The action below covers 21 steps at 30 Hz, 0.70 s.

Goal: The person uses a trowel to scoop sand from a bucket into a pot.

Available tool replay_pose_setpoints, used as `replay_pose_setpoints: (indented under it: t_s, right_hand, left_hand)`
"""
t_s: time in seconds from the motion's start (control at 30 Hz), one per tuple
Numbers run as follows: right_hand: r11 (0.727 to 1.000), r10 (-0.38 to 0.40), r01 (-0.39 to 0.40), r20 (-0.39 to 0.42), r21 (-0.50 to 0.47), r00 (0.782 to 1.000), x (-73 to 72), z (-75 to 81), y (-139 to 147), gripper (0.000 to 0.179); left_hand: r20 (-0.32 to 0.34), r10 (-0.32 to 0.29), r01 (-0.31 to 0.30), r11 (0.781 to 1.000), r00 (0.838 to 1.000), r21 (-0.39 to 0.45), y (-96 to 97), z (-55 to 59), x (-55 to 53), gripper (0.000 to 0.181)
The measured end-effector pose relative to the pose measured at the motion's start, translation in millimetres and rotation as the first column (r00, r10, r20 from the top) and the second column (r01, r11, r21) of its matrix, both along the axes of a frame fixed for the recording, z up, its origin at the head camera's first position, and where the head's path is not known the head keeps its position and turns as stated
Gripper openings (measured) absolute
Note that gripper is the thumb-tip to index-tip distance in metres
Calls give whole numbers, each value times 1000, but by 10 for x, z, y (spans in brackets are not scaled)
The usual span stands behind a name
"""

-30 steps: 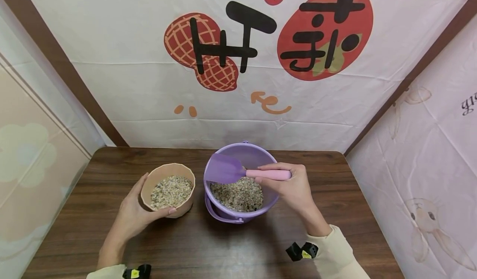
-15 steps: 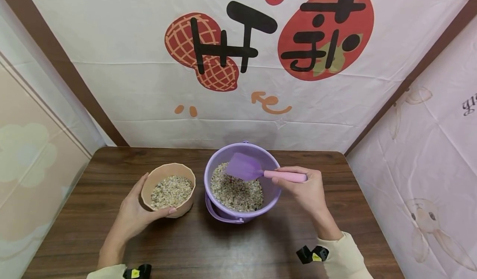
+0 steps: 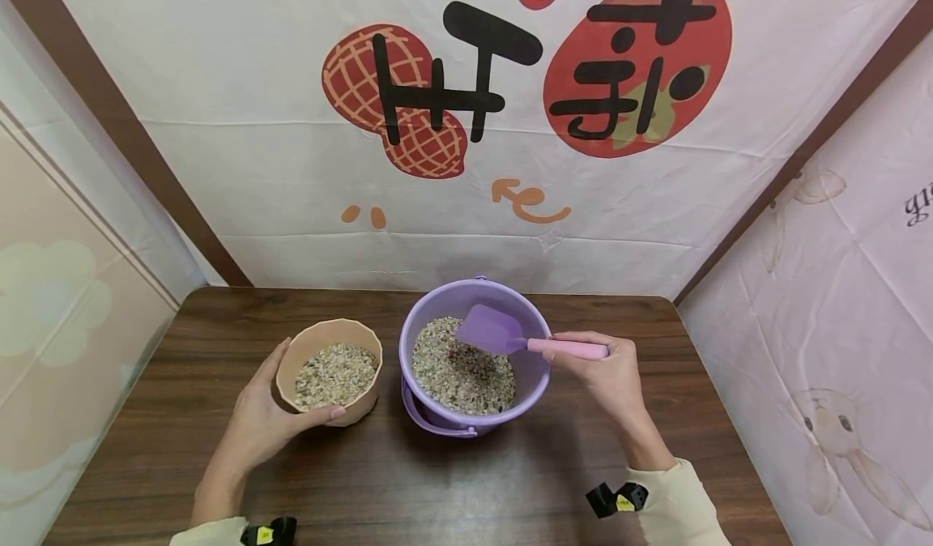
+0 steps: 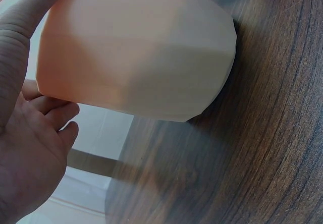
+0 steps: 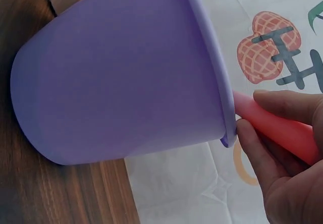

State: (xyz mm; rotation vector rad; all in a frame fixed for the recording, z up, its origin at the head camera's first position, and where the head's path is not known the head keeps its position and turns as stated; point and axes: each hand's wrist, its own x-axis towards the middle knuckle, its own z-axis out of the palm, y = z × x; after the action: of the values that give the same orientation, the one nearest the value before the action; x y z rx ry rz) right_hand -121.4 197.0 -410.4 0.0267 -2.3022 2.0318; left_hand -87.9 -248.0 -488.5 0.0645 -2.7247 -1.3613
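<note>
Pinching the pink handle (image 3: 572, 348) of a purple-bladed shovel (image 3: 492, 330) with the right hand (image 3: 607, 372), just right of the frame's centre. Pointing blade-first to frame left, above the speckled grains (image 3: 462, 384) in the lavender bucket (image 3: 526, 380), with the long axis near horizontal, sloping slightly down toward frame right. Gripping a peach faceted bowl (image 3: 341, 332) at lower left, with the left hand (image 3: 258, 420) wrapped around one side.

Purple bucket (image 5: 121, 77); purple scoop (image 3: 494, 330), pink handle (image 3: 581, 350); peach bowl (image 4: 136, 52).
</note>
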Motion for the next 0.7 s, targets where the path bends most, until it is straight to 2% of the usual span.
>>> replay_pose_setpoints:
  t_s: [0.43, 0.7]
  right_hand:
    - [999, -34, 34, -42, 15, 999, 7, -56, 19, 36]
    - [1000, -11, 10, -55, -18, 998, 15, -76, 5, 36]
  left_hand:
    - [-15, -10, 10, 1000, 1000, -20, 11, 15, -8, 133]
    - [-45, -47, 42, 995, 998, -96, 9, 75, -22, 138]
